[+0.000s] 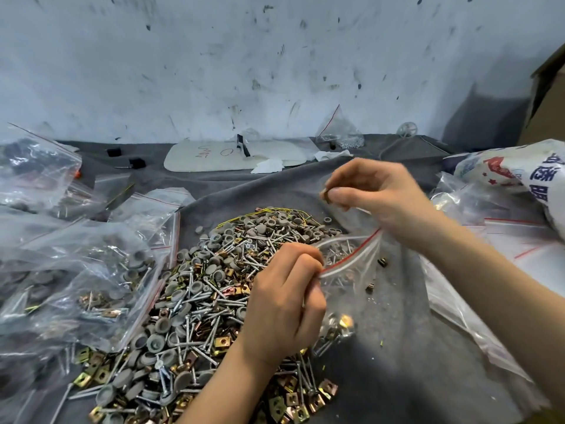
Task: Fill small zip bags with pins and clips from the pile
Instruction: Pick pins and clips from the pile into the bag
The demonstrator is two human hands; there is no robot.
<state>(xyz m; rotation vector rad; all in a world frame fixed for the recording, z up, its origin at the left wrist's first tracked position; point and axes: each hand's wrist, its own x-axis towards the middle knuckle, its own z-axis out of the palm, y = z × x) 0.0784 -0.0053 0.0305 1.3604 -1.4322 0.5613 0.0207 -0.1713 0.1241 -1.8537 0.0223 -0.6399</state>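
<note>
Beside pile [195, 301], filled bags [76, 286] (crumpled), ziplock [351, 270], clip [325, 196]

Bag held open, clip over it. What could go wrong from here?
1. The right hand pinches a clip above the left edge of the zip bag mouth. Dropped from there, it may miss and fall onto the pile, or end up like the loose pieces already on the cloth.
2. The left hand holds the bag only by its rim. With screws weighing down the bottom, that grip might slip and spill them.
</note>
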